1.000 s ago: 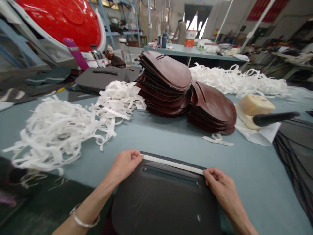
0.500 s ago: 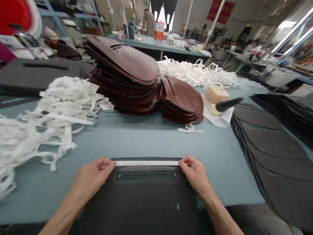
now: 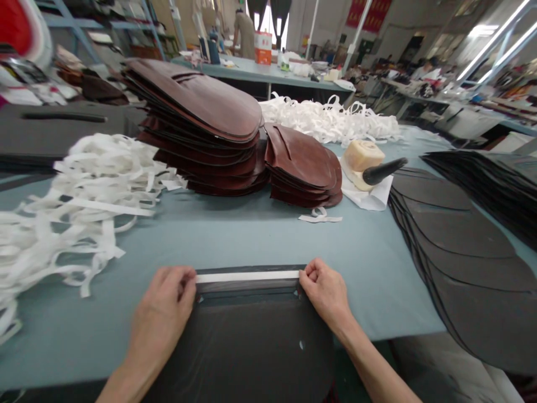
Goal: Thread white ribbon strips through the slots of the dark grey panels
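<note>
The left hand (image 3: 163, 308) and right hand (image 3: 325, 292) pinch the ends of a white strip (image 3: 247, 276) laid across a dark panel (image 3: 239, 347).

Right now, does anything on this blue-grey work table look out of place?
A small curled white strip lies alone in front of the smaller stack of reddish-brown leather panels, apart from the big white heaps.

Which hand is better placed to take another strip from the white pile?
Left, probably. The left hand is at the left end of the white strip on the dark panel, beside the pile of white strips. The right hand is at the far end, across the panel from the pile.
</note>
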`<state>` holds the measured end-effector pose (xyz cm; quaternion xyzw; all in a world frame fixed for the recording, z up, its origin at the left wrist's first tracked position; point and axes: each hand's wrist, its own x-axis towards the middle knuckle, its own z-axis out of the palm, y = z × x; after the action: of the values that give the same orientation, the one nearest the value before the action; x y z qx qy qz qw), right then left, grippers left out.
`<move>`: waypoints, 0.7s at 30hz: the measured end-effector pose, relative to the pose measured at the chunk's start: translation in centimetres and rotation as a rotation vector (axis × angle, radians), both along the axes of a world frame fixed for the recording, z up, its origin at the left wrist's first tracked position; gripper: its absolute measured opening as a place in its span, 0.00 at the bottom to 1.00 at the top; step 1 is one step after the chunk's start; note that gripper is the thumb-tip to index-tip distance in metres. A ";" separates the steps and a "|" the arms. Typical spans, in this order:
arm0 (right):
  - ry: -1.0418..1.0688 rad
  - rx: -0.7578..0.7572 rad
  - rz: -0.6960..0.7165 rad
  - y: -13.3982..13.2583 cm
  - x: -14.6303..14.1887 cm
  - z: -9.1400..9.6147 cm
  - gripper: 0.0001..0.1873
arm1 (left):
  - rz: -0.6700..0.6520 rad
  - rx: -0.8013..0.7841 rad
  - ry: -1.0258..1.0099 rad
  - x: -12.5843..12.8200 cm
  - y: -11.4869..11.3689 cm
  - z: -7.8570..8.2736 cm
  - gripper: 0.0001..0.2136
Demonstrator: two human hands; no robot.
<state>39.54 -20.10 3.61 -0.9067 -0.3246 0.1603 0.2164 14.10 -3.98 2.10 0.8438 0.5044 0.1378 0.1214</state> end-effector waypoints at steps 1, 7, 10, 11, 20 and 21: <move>-0.034 -0.007 0.015 -0.1 -0.1 0.0 0.05 | -0.064 0.099 0.033 0.2 -0.6 0.1 0.10; -0.455 0.074 0.412 0.3 -2.1 -0.3 0.17 | -0.239 0.326 0.268 0.2 -4.0 0.6 0.17; -0.535 0.168 0.738 1.4 -4.1 -0.6 0.23 | -0.252 0.316 0.270 -0.2 -4.3 0.6 0.20; -0.542 0.176 0.795 1.7 -4.7 -0.7 0.23 | -0.244 0.309 0.258 -0.4 -4.1 0.6 0.20; -0.610 0.279 0.735 3.7 -5.0 -0.8 0.07 | -0.139 0.289 0.013 -1.0 -2.4 0.0 0.17; -0.634 0.246 0.714 4.1 -4.9 -0.8 0.07 | -0.122 0.286 -0.013 -1.0 -2.5 0.0 0.17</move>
<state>34.65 -16.03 2.85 -0.7106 -0.6816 -0.0989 0.1439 13.05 -6.49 2.09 0.8805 0.4268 0.2060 0.0111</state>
